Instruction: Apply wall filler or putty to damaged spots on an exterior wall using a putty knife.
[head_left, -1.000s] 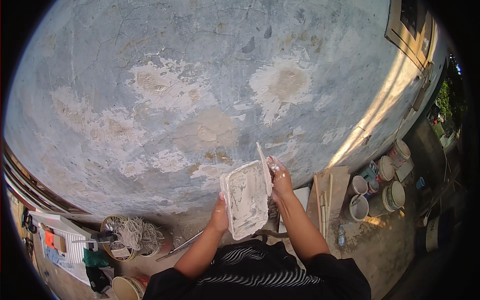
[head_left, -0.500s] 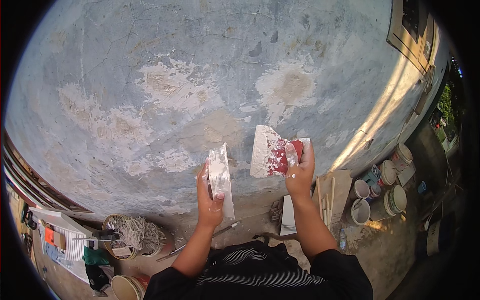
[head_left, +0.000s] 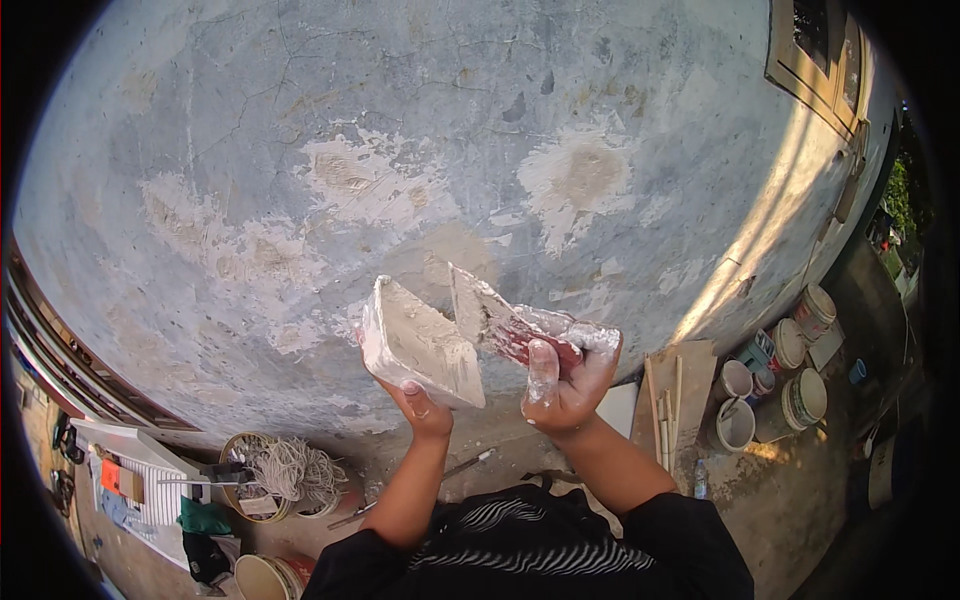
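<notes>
Scraper [head_left: 512, 335] pinched in right hand [head_left: 572, 388] likely gathered putty [head_left: 425, 322] from pan [head_left: 376, 335] clasped by left hand [head_left: 424, 408]; next lift needed care

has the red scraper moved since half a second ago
Yes: judged against the tan-centred wall patch, the red scraper has moved left, toward the white container in the left hand.

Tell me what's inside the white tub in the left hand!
Pale, lumpy paste coats the inside of the white tub in the left hand. The surface beneath that paste is covered, so I can't see it.
</notes>
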